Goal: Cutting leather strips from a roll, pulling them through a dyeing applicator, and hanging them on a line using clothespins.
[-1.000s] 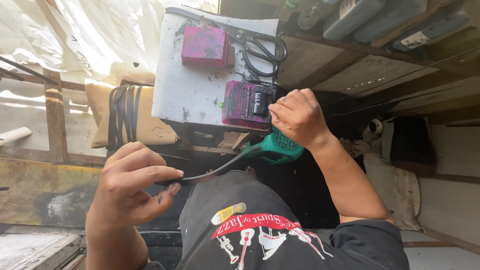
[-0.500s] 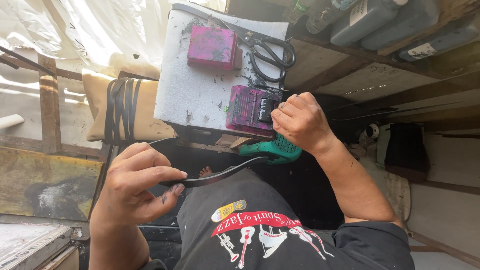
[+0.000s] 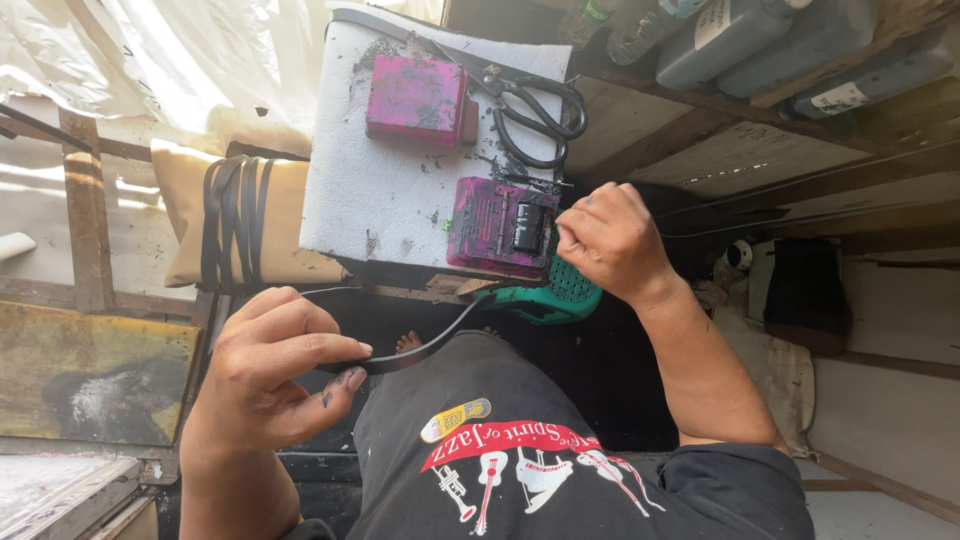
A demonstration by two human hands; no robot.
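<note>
My left hand [image 3: 265,375] pinches one end of a thin black strip [image 3: 425,345] between thumb and fingers, low at the left. The strip curves up and right toward a green plastic basket [image 3: 555,300] and the underside of a pink-stained tray [image 3: 500,228]. My right hand [image 3: 610,245] is closed in a fist against the right side of that tray, beside a small black part [image 3: 528,226] set in it. Whether anything sits inside the fist is hidden. The tray rests on a white foam block [image 3: 390,200].
A second pink box [image 3: 415,100] and black scissors [image 3: 535,105] lie on the foam block. A cushion wrapped in black bands [image 3: 235,225] is to the left. Grey bottles [image 3: 760,40] stand on a wooden shelf. My lap in a black printed shirt [image 3: 510,450] fills the bottom.
My right hand has risen from the green basket to the side of the pink tray. My left hand keeps its hold on the strip, and the view has shifted slightly.
</note>
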